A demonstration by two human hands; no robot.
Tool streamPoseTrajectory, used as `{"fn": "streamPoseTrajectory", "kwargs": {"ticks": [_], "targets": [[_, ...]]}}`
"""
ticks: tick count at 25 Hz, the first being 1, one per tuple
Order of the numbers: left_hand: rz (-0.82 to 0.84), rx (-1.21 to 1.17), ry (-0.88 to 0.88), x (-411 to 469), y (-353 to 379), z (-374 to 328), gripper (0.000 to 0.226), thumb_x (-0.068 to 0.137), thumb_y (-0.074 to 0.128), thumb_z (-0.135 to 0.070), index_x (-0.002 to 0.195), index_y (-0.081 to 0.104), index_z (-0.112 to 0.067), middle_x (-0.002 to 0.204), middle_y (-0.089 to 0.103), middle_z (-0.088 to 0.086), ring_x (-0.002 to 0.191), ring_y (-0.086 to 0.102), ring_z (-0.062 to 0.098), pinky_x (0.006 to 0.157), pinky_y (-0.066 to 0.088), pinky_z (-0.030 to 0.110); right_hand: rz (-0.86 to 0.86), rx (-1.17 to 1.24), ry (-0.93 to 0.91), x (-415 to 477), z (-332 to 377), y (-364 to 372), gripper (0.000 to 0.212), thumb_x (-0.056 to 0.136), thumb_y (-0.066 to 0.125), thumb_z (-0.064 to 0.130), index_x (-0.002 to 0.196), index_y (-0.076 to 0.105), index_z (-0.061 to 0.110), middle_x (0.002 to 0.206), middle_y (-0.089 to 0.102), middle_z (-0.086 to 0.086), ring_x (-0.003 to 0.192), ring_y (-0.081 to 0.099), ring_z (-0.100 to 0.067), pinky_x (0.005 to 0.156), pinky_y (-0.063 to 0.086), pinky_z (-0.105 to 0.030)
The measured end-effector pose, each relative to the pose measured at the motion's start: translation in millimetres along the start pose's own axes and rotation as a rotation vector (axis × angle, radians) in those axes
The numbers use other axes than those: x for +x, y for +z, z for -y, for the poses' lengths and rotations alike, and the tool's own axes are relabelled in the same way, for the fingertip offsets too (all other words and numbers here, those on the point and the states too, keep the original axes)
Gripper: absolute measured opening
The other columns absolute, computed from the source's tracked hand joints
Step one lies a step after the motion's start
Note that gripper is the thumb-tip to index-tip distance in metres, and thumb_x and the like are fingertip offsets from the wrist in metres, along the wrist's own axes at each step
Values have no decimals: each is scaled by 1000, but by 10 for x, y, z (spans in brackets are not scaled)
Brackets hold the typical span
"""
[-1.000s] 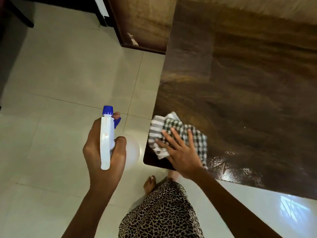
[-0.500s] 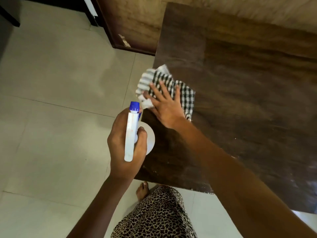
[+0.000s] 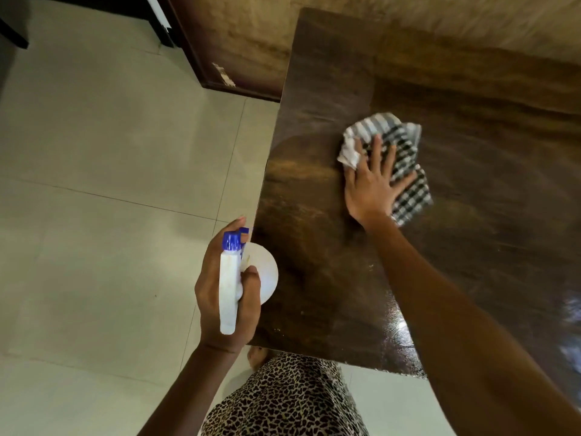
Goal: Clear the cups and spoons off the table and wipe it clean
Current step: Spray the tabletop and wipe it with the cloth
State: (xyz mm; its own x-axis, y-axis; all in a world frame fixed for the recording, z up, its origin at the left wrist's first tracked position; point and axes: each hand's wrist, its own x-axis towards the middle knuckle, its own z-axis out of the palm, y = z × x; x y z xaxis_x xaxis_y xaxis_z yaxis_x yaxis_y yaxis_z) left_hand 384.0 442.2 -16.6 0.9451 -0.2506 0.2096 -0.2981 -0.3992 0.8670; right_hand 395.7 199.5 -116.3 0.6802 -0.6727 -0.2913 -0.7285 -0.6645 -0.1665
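R hand flat on cloth, mid table; L hand grips spray bottle.

The table is dark brown wood with streaky grain — shiny and wet-looking near its front edge. The cloth is soft checked fabric, crumpled. The spray bottle is smooth white plastic with a blue cap. The floor is pale tile — smooth, dull shine.
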Motion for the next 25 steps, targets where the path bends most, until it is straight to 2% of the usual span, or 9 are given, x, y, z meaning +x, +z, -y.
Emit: {"fn": "streamPoseTrajectory", "kwargs": {"ticks": [2,7,9,12,14,16,18,22,25], "targets": [[-1,-6,-26,14,1,2,60,74,49,-17,120,39,-54,113,54,-32,101,54,-9,80,38,-4,43,-92,-167,76,480,72,55,98,16,50,147,-4,37,158,-11,3,144,-14,-26,103,-9,-71],[9,103,6,-31,-13,68,39,73,48,-13,112,45,-12,90,62,17,90,58,0,81,45,5,132,-318,-742,-533,637,273,56,97,17,49,146,-7,38,158,-10,0,143,-14,-27,105,-10,-66],[-3,187,-22,-54,-4,84,40,72,56,-4,108,46,9,87,62,32,76,63,21,75,49,18,103,-352,-847,-720,195,328,55,96,17,48,146,-5,39,158,-3,0,143,-8,-26,106,-6,-64],[20,239,-48,-56,16,119,46,62,61,10,105,46,15,86,60,40,65,64,33,72,49,25,-17,-267,-625,-766,-634,252,57,92,25,45,146,11,37,155,23,1,143,16,-26,105,11,-69],[20,218,-85,-36,16,114,46,65,60,7,108,47,14,92,59,42,72,63,33,74,49,29,-26,-157,-342,-524,-998,93,57,92,24,46,146,13,34,156,19,3,144,11,-23,107,8,-69],[11,158,-142,-20,8,130,48,72,60,-5,109,46,23,96,58,42,79,59,27,77,47,10,-9,-25,-91,-228,-1076,-42,55,96,21,48,148,12,33,158,5,7,145,-3,-21,107,-4,-66],[29,98,-148,-44,5,142,57,75,53,-18,109,45,27,96,58,38,86,52,20,76,39,-4,-36,15,-6,-151,-962,-54,53,99,24,45,149,11,33,158,-1,7,145,-9,-21,107,-7,-66],[-32,57,-185,-73,14,218,46,76,57,-13,110,48,17,93,59,21,83,53,-12,76,40,-2,-11,-169,-279,-852,-745,250,56,95,19,47,147,4,33,158,4,1,144,-6,-23,107,0,-66],[-34,-4,-189,-75,19,241,40,77,56,-17,115,47,-4,97,54,-13,84,53,-12,77,42,0,27,-252,-574,-1773,-895,458,60,91,24,44,148,9,35,157,13,-1,144,6,-26,108,10,-66]]}}
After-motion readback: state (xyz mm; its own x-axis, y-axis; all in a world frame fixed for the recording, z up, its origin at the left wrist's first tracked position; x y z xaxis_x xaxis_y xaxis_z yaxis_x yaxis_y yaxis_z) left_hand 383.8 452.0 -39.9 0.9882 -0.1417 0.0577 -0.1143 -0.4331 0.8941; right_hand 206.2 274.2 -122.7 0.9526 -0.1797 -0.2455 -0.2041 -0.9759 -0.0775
